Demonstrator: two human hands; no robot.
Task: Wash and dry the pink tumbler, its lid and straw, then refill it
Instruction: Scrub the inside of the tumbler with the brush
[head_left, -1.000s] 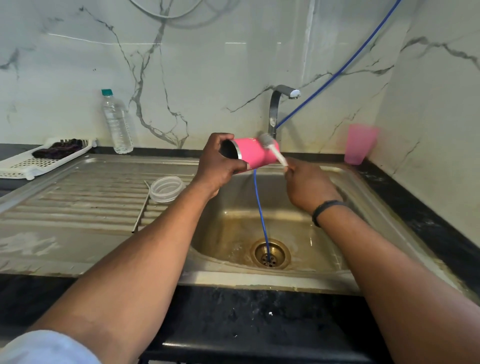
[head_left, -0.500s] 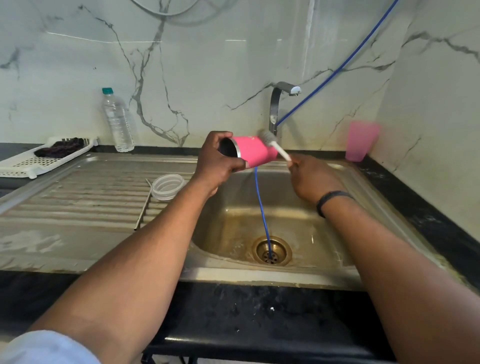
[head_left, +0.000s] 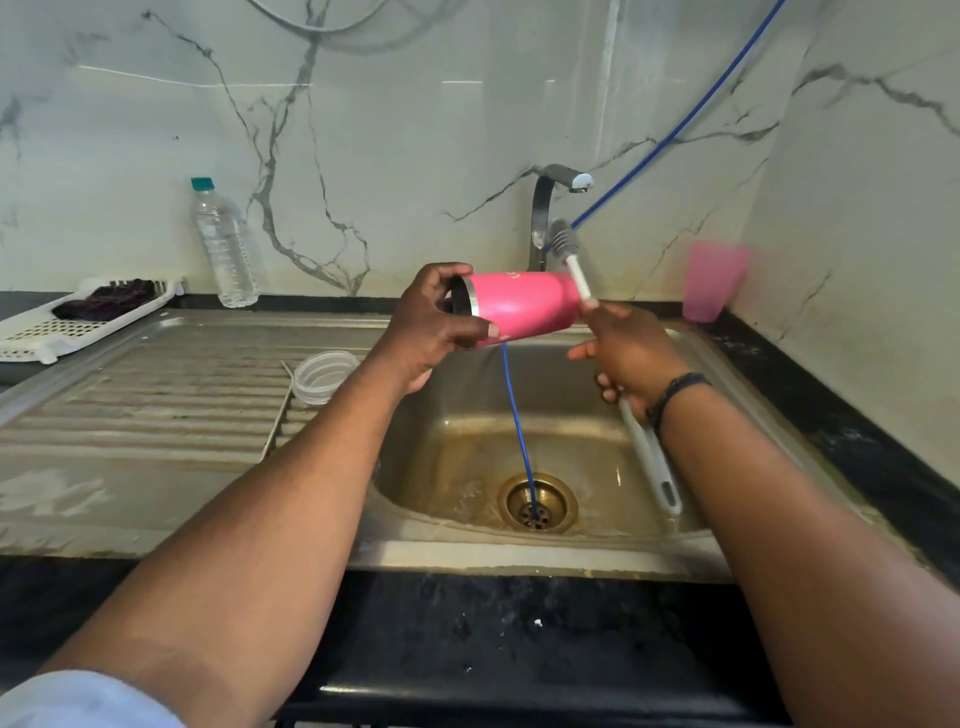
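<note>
**Tumbler held sideways over the sink, brush at its base**

The left hand (head_left: 431, 322) grasped the pink tumbler (head_left: 522, 307) near its steel rim, fingers curled over the top and thumb pressed along the lower side. The tumbler lay on its side above the sink (head_left: 737, 395), open mouth toward the left palm, base pointing right. It hung just in front of the tap (head_left: 545, 208).

The right hand (head_left: 631, 353) was clenched round a white brush (head_left: 576, 273). The bristle head stood up past the tumbler's base, close to the tap, and the shaft touched or nearly touched the base edge; which, I could not tell. The handle ran down out of the fist toward the basin. This hand sat just right of the tumbler, slightly lower.

A blue hose (head_left: 517, 415) dropped from behind the tumbler into the drain (head_left: 537, 501).

On the drainboard (head_left: 130, 395), left of the left wrist, lay the clear lid (head_left: 324, 375) with the thin straw (head_left: 275, 415) beside it. A water bottle (head_left: 223, 244) stood against the wall, and a pink cup (head_left: 711, 283) stood at the sink's far right corner.
</note>
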